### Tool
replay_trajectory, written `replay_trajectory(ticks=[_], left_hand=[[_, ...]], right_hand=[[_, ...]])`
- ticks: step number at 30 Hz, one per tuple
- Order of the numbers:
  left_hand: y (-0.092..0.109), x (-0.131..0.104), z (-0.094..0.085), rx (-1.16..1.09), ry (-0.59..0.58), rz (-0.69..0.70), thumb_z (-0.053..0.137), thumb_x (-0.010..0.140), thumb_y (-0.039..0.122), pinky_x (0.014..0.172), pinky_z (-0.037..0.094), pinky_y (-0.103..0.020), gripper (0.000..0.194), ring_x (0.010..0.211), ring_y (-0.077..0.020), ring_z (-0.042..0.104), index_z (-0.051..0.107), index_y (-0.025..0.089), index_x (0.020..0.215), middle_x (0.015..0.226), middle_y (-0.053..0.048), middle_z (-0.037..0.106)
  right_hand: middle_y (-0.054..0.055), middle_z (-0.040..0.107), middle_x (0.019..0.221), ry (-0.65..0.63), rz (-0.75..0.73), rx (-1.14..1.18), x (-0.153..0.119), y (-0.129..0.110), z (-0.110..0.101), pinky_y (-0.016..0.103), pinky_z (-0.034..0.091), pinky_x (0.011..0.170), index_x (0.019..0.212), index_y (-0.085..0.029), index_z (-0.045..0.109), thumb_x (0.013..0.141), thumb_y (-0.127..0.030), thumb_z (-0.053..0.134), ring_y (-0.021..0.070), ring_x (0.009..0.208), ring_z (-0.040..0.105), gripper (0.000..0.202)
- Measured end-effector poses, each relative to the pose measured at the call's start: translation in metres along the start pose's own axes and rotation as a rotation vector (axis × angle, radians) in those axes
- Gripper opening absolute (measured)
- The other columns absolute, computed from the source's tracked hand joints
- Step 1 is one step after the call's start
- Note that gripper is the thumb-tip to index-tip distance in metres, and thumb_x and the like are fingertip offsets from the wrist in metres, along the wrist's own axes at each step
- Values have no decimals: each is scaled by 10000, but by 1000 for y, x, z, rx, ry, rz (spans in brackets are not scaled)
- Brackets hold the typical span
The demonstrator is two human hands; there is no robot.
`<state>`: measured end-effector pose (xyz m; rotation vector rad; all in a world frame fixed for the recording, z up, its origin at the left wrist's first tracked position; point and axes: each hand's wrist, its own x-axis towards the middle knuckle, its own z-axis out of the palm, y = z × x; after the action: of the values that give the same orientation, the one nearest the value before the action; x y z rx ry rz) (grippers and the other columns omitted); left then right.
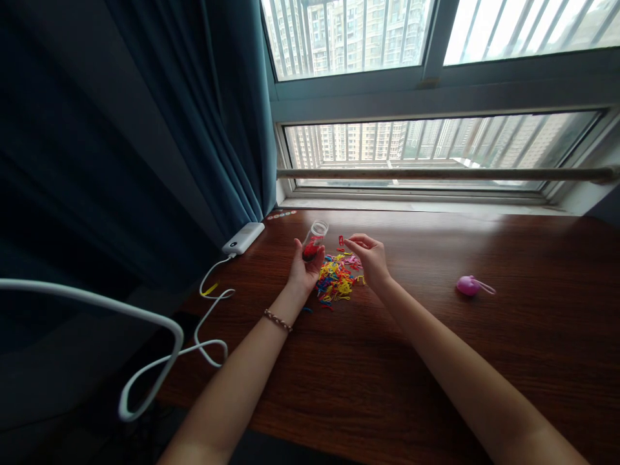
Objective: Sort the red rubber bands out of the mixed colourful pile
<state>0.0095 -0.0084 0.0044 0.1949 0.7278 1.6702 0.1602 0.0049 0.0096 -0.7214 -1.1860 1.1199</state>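
Observation:
My left hand point(306, 268) is wrapped round a small clear jar point(314, 240), which leans with its open mouth up and away from me. Red pieces lie inside the jar. Just right of it, my right hand point(368, 253) pinches a small red piece point(341, 240) between thumb and fingertips, apart from the jar. On the wooden table point(387, 368), between and below both hands, lies a loose pile of small colourful pieces point(338, 281) in yellow, red, blue, orange and pink.
A pink rounded object with a loop point(469, 285) sits at the right. At the left back are a white power bank point(243, 238), its white cable point(197, 332) and a yellow strip point(210, 289). Blue curtain point(232, 110) and window sill point(426, 205) border the table.

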Motion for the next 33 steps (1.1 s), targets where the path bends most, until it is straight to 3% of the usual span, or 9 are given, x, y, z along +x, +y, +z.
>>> replay_trajectory(ticks=[2, 5, 7, 9, 13, 19, 26, 30, 33], left_hand=[[1, -3, 3, -45, 12, -95, 566, 742, 488, 538, 548, -224, 374, 618, -144, 625, 585, 129, 845, 678, -59, 634], [-3, -10, 8, -49, 9, -218, 542, 745, 516, 488, 545, -222, 413, 568, -137, 605, 584, 121, 860, 635, -55, 609], [-8, -15, 10, -4, -52, -274, 522, 758, 519, 478, 539, -211, 416, 553, -127, 600, 587, 121, 860, 646, -59, 609], [-13, -20, 11, 69, -149, -318, 510, 766, 518, 466, 529, -208, 417, 558, -131, 603, 595, 125, 876, 674, -67, 617], [-15, -28, 14, 232, -313, -357, 473, 773, 546, 403, 482, -196, 463, 524, -135, 591, 607, 127, 918, 656, -73, 611], [-17, -40, 23, 341, -485, -381, 424, 812, 529, 313, 363, -122, 460, 441, -77, 530, 584, 126, 964, 603, -43, 586], [-28, -38, 19, 397, -440, -206, 558, 777, 429, 513, 506, -196, 352, 574, -104, 607, 524, 114, 932, 790, -82, 639], [-28, -42, 23, 516, -328, 65, 663, 690, 386, 503, 507, -214, 400, 559, -97, 603, 431, 158, 924, 813, -33, 619], [-29, -46, 26, 632, -331, 272, 706, 633, 358, 507, 513, -233, 471, 528, -85, 586, 405, 176, 946, 816, -3, 605]], right_hand=[[11, 611, 757, -84, 12, -48, 6, -9, -6, 317, 433, 705, 718, -196, 646, 599, -359, 706, 176, 760, 577, 211], [28, 643, 946, -226, 21, -141, 10, -20, -11, 362, 428, 795, 888, -225, 638, 549, -318, 744, 214, 919, 570, 367], [32, 623, 1056, -290, 37, -125, 11, -23, -10, 373, 423, 829, 1010, -253, 601, 551, -308, 745, 214, 992, 549, 484], [36, 636, 1032, -320, 65, -47, 11, -23, -8, 363, 435, 823, 1011, -246, 600, 585, -330, 721, 201, 965, 566, 451], [31, 659, 880, -249, 89, 49, 12, -24, -4, 320, 466, 743, 877, -204, 637, 612, -380, 690, 170, 803, 603, 322], [23, 645, 802, -140, 149, 36, 13, -38, -7, 246, 463, 629, 857, -177, 631, 665, -467, 626, 118, 682, 579, 348], [6, 644, 794, -332, 133, 45, 13, -36, -6, 234, 448, 646, 850, -170, 645, 676, -428, 632, 123, 709, 574, 312], [14, 651, 840, -356, 144, 101, 11, -36, -3, 257, 458, 717, 922, -185, 619, 704, -442, 604, 138, 770, 592, 337], [11, 648, 887, -415, 125, 164, 9, -37, -2, 258, 460, 746, 1012, -214, 569, 730, -426, 591, 133, 790, 598, 354]])
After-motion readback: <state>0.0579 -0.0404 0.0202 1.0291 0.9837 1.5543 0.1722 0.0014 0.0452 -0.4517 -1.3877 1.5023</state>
